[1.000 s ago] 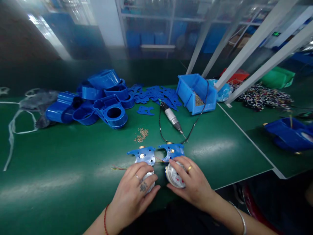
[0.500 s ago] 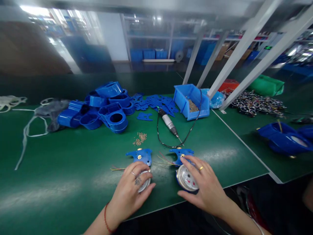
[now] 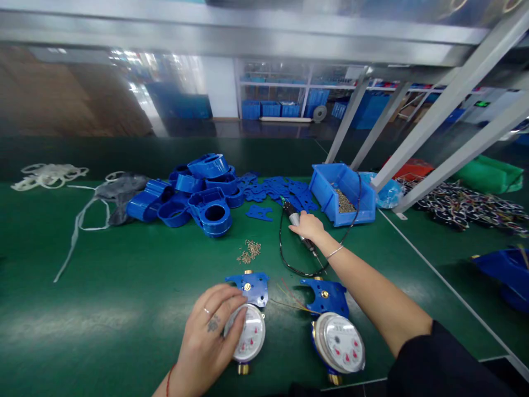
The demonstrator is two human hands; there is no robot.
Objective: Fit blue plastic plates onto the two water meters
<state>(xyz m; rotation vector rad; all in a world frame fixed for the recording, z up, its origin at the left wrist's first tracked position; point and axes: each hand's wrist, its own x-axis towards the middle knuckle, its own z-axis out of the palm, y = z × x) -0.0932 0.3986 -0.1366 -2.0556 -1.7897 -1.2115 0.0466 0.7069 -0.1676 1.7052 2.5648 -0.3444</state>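
Observation:
Two round water meters with white dials and blue plastic brackets lie near the front edge of the green table. My left hand (image 3: 209, 339) rests on the left meter (image 3: 249, 332), its fingers curled over the dial's left side. The right meter (image 3: 339, 342) lies free, with thin coloured wires (image 3: 289, 295) between the two. My right hand (image 3: 308, 226) is stretched forward and closed on the electric screwdriver (image 3: 295, 220), whose black cable (image 3: 289, 264) loops over the table. A small heap of brass screws (image 3: 249, 252) lies left of the screwdriver.
A pile of blue plastic housings (image 3: 194, 193) and flat blue plates (image 3: 273, 190) sits at the back. A blue bin (image 3: 326, 187) holds more screws. White metal frame legs (image 3: 433, 127) slant down at the right. White and grey straps (image 3: 78, 209) lie at the left. Wire bundles (image 3: 463, 207) are on the neighbouring table.
My right hand has left the right meter and reached forward to grip the screwdriver. The left hand stays on the left meter. The camera has tilted up.

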